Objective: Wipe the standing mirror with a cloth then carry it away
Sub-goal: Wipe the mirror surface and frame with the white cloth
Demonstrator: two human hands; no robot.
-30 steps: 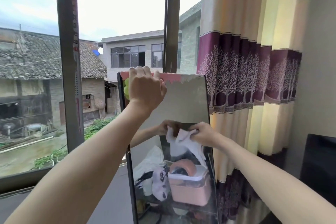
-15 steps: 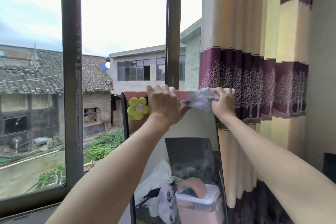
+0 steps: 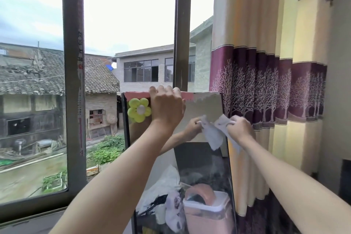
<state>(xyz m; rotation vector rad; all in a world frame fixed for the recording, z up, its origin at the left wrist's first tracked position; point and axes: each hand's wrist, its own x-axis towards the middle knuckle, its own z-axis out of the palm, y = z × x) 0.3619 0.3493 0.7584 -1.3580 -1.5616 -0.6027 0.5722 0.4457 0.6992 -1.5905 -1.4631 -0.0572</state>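
The standing mirror (image 3: 201, 119) stood upright in front of the window (image 3: 72, 100), its right edge just beside the banded curtain (image 3: 266, 91) and its red top rim level with the lower part of the view outside. The left hand (image 3: 167, 104) gripped that top rim, fingers curled over it, next to a yellow-green flower ornament (image 3: 139, 110) stuck at the mirror's upper left corner. The right hand (image 3: 238, 126) pinched a crumpled white cloth (image 3: 213, 133) against the glass at the upper right, near the right edge of the frame, with the cloth's loose tail hanging below the fingers. Half a second earlier that hand and cloth had been up on the top right corner of the rim; they had since dropped onto the glass below it, while the left hand kept its hold on the rim throughout. That read as a downward stroke along the right side, so the wiping was probably under way and not finished, with much of the lower glass likely untouched on this pass. Carrying the mirror away had not begun. In the lower glass a pink lidded bin (image 3: 207, 213) and some white bags showed as reflections.
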